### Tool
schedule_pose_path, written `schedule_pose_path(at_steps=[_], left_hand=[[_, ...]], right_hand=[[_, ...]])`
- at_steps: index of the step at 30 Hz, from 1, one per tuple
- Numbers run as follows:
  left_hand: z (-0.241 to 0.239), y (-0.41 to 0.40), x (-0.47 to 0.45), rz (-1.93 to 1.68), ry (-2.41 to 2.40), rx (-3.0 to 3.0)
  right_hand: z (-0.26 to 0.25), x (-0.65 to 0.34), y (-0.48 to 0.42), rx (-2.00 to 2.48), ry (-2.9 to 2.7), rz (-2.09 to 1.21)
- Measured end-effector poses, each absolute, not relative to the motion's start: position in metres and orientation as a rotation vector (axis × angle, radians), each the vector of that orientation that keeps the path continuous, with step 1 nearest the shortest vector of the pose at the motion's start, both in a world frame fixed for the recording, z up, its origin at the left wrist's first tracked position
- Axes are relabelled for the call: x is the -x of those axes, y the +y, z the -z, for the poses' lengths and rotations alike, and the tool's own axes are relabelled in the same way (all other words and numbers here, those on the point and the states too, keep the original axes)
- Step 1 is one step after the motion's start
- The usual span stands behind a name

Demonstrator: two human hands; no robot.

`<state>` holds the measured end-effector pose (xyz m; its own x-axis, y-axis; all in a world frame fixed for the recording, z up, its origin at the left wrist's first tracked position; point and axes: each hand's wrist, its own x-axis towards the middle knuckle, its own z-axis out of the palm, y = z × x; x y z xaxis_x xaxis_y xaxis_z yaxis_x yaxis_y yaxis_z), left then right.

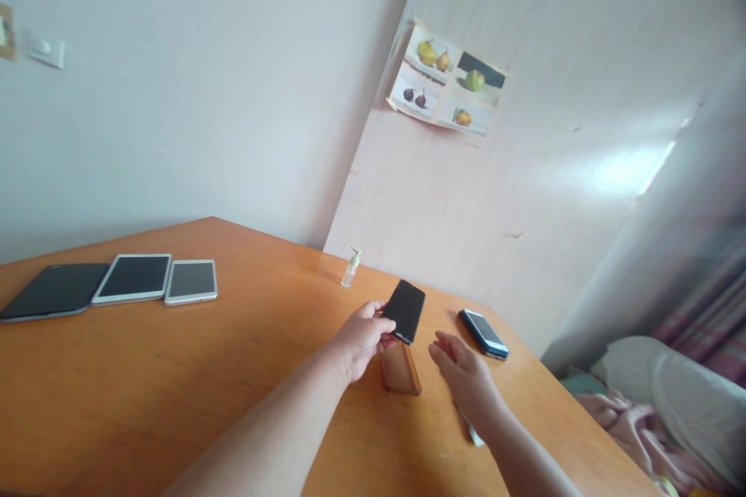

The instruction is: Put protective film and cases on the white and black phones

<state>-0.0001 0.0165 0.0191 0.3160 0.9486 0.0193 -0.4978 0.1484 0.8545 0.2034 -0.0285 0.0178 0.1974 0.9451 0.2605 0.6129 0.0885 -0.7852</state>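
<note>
My left hand grips a black phone by its near end and holds it just above the wooden table. Below the phone a brown translucent phone case lies flat on the table. My right hand hovers to the right of the case, fingers stretched out and holding nothing. A second phone with a dark blue rim lies further right. A thin white object peeks out from under my right wrist.
Three tablets lie in a row at the far left: a black one, a white one and a smaller white one. A small clear pump bottle stands near the table's far edge. A bed with pillows is at right.
</note>
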Motion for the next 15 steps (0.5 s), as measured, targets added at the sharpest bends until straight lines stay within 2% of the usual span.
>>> schedule_pose_path(at_steps=[7, 15], left_hand=[[-0.015, 0.007, -0.009, -1.128, 0.69, -1.166], [-0.012, -0.002, -0.022, -1.101, 0.532, -1.43]], right_hand=[[-0.042, -0.143, -0.03, 1.353, -1.342, -0.953], [-0.038, -0.139, -0.023, 1.37, -1.064, -0.945]])
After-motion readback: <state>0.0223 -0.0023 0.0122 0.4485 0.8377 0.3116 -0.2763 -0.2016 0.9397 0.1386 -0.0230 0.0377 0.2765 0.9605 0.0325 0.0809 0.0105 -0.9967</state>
